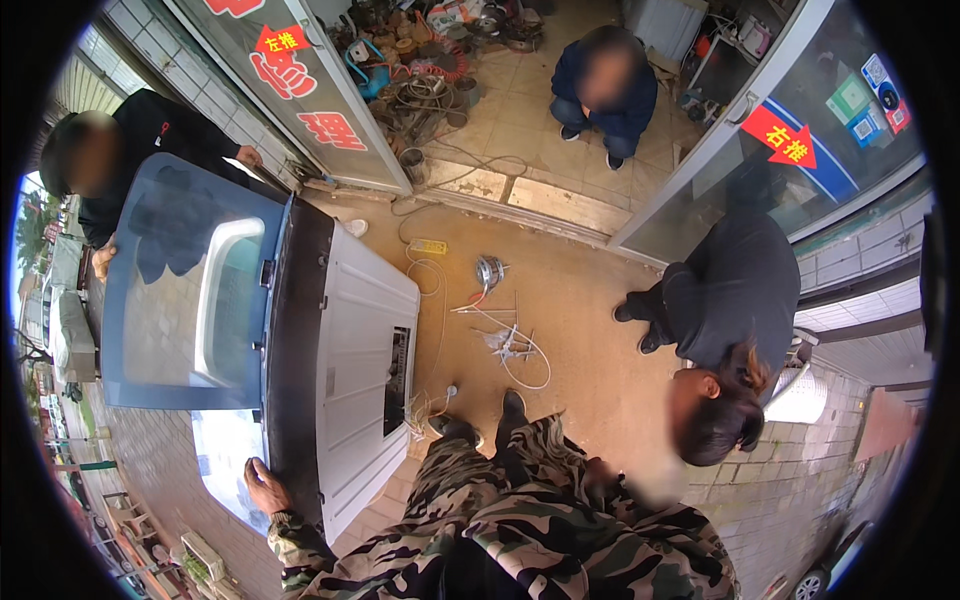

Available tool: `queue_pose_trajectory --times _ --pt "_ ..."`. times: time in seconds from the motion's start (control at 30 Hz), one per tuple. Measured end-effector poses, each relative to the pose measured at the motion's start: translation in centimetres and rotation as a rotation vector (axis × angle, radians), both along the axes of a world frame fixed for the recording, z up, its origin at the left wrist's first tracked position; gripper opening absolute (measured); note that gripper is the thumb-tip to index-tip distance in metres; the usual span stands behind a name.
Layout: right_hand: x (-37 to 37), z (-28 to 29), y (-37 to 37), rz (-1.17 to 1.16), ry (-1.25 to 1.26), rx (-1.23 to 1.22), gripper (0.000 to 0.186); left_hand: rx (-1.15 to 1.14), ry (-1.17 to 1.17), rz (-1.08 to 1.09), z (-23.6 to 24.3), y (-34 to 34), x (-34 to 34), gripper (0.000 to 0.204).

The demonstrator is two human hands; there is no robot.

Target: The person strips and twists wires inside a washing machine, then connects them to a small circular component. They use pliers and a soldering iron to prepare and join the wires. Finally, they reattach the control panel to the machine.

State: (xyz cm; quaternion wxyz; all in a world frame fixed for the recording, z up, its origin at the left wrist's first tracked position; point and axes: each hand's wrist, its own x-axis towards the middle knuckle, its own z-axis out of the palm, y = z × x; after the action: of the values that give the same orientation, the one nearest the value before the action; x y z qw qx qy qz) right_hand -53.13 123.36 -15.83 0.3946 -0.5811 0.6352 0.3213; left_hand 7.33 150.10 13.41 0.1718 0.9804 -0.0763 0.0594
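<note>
A top-loading washing machine [360, 330] with a white body and black top rim stands to my left, its blue-tinted see-through lid [150, 320] raised. Along the machine's near top edge rests my left hand [266, 487], fingers laid out over the rim. Low in front of my camouflage jacket, my right hand [600, 474] shows only in part, dark and blurred, and its fingers cannot be made out. A slotted dark opening [397, 382] is in the machine's side panel, with loose wires [415, 420] below it.
On the floor ahead lie a round metal motor [489, 271], a metal part with arms [510, 343], a white hose [545, 365] and a yellow power strip [430, 246]. One person [150, 150] touches the lid, another [605, 95] squats in the doorway, a third [735, 300] bends at right.
</note>
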Motion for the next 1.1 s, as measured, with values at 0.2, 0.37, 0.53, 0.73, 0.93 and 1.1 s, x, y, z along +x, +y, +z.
queue_pose_trajectory --times 0.2,0.37,0.53,0.73,0.93,1.1 --pt "2.3 -1.7 -1.7 -0.038 -0.154 -0.031 0.032 0.078 0.052 0.040 1.1 -0.4 0.4 0.060" --pt "11.3 -0.9 -7.0 -0.033 -0.413 -0.151 0.031 0.025 0.104 0.053 -1.2 0.8 1.2 0.063" --pt "19.2 0.3 -9.1 0.058 -0.565 -0.164 0.031 0.076 0.086 0.113 0.8 1.2 -0.4 0.062" --pt "12.8 1.1 -5.3 0.181 -0.388 -0.101 0.030 -0.036 -0.007 -0.025 0.2 0.3 -0.8 0.049" --pt "9.0 1.1 -3.3 0.241 -0.261 -0.069 0.030 -0.130 -0.128 -0.085 2.0 -2.3 -2.0 0.032" --pt "10.5 2.4 -4.7 0.321 -0.264 -0.101 0.029 -0.078 -0.135 -0.109 2.3 -2.4 -2.5 0.035"
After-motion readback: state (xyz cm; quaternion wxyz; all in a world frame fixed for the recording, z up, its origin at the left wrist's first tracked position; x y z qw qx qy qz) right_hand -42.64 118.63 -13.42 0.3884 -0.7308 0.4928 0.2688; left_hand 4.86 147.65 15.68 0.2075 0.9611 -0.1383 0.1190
